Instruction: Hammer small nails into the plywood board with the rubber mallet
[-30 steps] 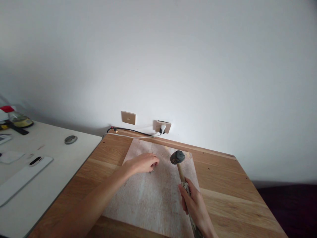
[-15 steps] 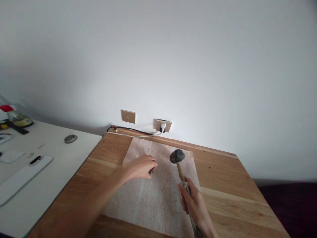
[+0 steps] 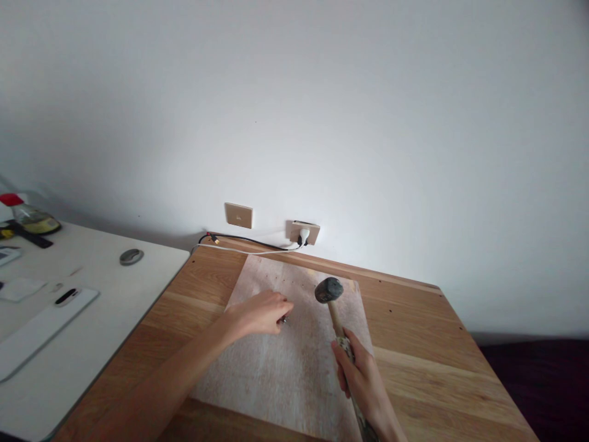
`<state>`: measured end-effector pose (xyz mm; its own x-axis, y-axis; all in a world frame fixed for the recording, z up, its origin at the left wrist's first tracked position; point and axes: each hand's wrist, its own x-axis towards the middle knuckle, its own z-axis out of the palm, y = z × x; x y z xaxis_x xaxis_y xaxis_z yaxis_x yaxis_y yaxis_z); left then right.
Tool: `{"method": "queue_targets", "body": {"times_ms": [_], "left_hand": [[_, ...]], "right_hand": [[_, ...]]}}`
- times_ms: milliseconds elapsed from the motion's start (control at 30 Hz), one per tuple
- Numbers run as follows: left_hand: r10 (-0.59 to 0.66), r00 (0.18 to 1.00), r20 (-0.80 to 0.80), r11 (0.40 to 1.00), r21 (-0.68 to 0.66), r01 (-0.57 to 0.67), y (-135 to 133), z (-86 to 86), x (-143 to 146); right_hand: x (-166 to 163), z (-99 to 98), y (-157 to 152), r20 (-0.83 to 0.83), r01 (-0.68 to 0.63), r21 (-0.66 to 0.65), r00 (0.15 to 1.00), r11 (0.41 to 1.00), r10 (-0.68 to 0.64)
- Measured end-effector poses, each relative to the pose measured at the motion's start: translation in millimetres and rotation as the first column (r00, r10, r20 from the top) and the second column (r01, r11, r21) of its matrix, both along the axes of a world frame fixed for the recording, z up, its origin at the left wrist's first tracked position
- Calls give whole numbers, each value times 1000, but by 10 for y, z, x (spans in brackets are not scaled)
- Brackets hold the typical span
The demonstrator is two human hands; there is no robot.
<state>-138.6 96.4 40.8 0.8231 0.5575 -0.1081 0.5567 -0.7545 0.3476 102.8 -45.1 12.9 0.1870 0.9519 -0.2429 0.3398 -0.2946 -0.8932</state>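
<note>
My right hand [image 3: 361, 371] is wrapped round the handle of a hammer [image 3: 329, 290]. Its dark, blunt head points away from me and stays above the right part of a pale, worn wooden board [image 3: 262, 374]. My left hand [image 3: 265, 312] is closed over the middle of that board, left of the hammer head. Small shiny metal pieces [image 3: 284, 320] poke out below its fingers; most of them is hidden, so their exact kind is unclear. A row of small dark marks [image 3: 289, 280] runs across the board's far part.
The board lies on a wooden tabletop [image 3: 427, 368] against the wall. Behind it, cables [image 3: 248, 250] lead to a wall socket [image 3: 305, 232]. On the white table [image 3: 105, 307] at left are a grey ring-shaped item [image 3: 131, 256], a white phone-like device [image 3: 46, 331] and a red-capped bottle [image 3: 37, 218].
My left hand has turned slightly, and more of the shiny metal shows under its fingers. The hammer and my right hand have hardly moved.
</note>
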Motion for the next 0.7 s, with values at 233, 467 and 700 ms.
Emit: {"method": "queue_targets", "body": {"times_ms": [233, 467, 700], "left_hand": [[34, 983, 182, 994, -112, -14, 48, 89, -97], [220, 840, 496, 958, -271, -91, 388, -128, 80], [349, 777, 524, 932, -284, -227, 619, -385, 442]], "right_hand": [[-4, -11, -8, -1, -1, 11, 1000, 1000, 1], [-25, 21, -11, -30, 33, 12, 999, 999, -32], [-36, 18, -51, -60, 56, 5, 997, 998, -56]]}}
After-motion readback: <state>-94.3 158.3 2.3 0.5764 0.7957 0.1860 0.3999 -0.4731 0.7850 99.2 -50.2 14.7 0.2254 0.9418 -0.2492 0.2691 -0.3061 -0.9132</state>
